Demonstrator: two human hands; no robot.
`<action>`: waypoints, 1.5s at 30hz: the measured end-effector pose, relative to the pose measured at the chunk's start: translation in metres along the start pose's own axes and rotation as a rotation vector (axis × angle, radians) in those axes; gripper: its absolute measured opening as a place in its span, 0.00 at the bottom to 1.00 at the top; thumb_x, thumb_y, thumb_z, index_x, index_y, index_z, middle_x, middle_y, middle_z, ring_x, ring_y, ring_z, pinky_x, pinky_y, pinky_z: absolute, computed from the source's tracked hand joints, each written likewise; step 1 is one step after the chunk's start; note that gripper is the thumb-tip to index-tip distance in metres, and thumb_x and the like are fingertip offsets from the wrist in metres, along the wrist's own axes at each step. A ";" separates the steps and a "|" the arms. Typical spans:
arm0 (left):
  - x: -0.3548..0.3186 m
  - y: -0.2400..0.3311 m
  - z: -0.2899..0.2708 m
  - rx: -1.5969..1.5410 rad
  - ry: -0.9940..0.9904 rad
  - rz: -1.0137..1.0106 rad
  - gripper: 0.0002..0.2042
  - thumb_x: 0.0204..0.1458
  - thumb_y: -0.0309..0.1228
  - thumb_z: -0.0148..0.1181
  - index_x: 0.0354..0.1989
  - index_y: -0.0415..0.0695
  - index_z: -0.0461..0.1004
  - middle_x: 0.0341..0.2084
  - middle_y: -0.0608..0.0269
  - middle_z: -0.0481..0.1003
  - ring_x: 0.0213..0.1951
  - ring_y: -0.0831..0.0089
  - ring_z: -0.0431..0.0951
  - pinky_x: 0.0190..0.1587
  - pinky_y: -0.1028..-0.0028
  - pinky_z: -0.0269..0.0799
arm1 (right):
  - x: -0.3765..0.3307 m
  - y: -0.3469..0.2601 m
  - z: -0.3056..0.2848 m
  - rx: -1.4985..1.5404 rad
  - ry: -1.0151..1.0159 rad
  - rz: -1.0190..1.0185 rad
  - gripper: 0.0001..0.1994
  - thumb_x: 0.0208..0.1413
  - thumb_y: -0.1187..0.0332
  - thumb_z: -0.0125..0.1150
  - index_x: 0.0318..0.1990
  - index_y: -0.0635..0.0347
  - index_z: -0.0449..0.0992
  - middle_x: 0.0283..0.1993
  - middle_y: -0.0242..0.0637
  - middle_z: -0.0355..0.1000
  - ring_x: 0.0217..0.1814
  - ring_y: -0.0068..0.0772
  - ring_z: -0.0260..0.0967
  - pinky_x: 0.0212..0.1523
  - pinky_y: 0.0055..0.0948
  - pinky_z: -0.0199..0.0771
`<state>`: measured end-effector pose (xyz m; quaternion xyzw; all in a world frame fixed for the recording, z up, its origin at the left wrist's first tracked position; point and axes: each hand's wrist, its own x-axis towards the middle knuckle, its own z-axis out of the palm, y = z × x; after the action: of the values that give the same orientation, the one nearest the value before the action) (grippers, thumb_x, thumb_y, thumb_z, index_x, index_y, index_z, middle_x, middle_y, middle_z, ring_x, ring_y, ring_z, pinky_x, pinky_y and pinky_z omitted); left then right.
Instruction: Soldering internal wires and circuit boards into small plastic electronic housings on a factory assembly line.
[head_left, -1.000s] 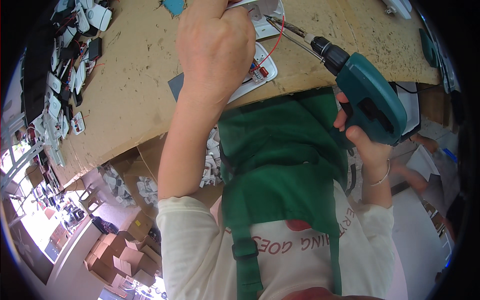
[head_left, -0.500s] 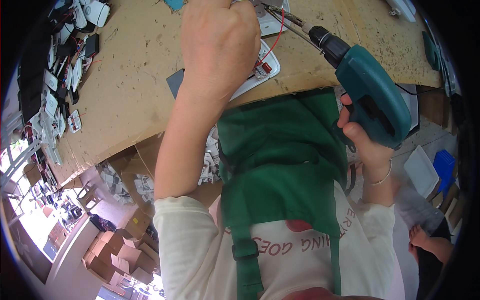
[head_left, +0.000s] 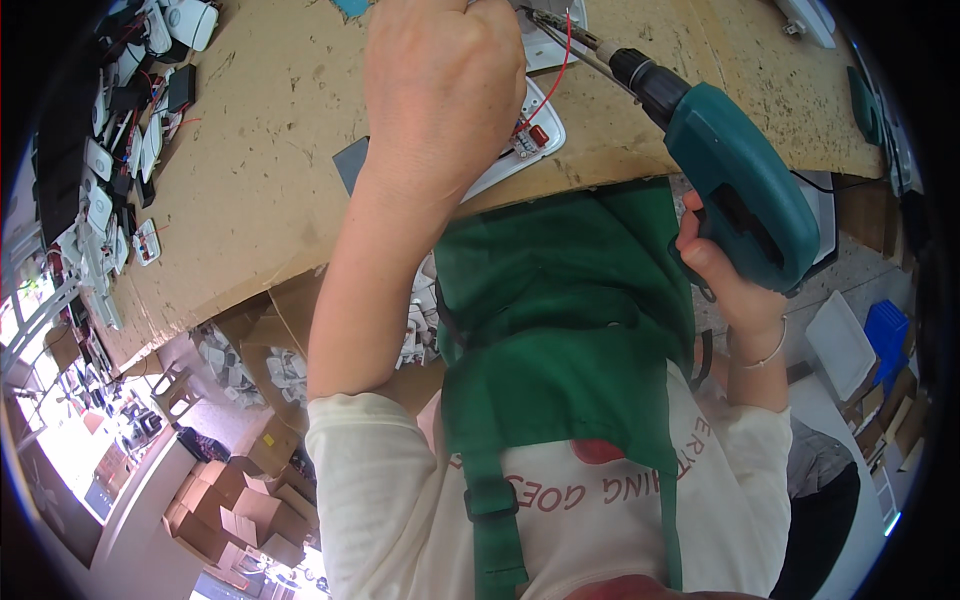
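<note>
My left hand (head_left: 440, 85) is closed near the top of the view, over a white plastic housing (head_left: 520, 150) with red wires that lies on the brown chipboard bench (head_left: 270, 180). What its fingers grip is hidden behind the hand. My right hand (head_left: 725, 275) grips the handle of a teal electric screwdriver (head_left: 735, 185). Its bit (head_left: 565, 32) points up and left toward the spot under my left fingers. A green apron (head_left: 560, 330) hangs over my white shirt below the bench edge.
Several white and black device parts with wires (head_left: 120, 150) lie along the bench's left rim. A box of white parts (head_left: 255, 365) sits under the bench. Cardboard boxes (head_left: 235, 500) stand on the floor at lower left. A blue crate (head_left: 885, 330) and a white tray (head_left: 840, 345) are at right.
Both hands and the screwdriver sit slightly higher in the view than a second ago. A person's hand seen at lower right half a second ago is gone.
</note>
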<state>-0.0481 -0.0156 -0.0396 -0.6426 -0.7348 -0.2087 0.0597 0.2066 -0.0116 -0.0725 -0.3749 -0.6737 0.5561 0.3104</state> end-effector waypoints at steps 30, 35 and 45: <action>-0.008 -0.009 0.008 -0.210 0.314 0.223 0.03 0.39 0.15 0.55 0.24 0.33 0.71 0.30 0.48 0.71 0.32 0.52 0.73 0.34 0.63 0.69 | 0.004 -0.012 0.005 -0.151 0.003 0.019 0.15 0.41 0.68 0.77 0.35 0.62 0.79 0.27 0.31 0.76 0.29 0.22 0.72 0.34 0.21 0.73; -0.002 -0.035 0.053 -0.616 0.695 0.401 0.03 0.39 0.15 0.55 0.24 0.33 0.71 0.30 0.49 0.71 0.32 0.52 0.73 0.34 0.62 0.69 | 0.003 -0.014 0.007 -0.152 0.002 -0.004 0.14 0.40 0.68 0.77 0.34 0.62 0.79 0.27 0.31 0.76 0.29 0.22 0.72 0.33 0.21 0.73; -0.001 -0.022 0.038 -0.705 0.626 0.368 0.03 0.38 0.15 0.56 0.23 0.32 0.71 0.29 0.48 0.71 0.31 0.52 0.73 0.34 0.62 0.69 | 0.002 -0.013 0.004 -0.174 -0.025 0.034 0.15 0.41 0.67 0.77 0.35 0.62 0.79 0.29 0.31 0.77 0.30 0.22 0.73 0.34 0.21 0.73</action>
<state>-0.0625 -0.0035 -0.0794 -0.6492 -0.4411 -0.6127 0.0922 0.2002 -0.0127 -0.0602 -0.4050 -0.7169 0.5052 0.2586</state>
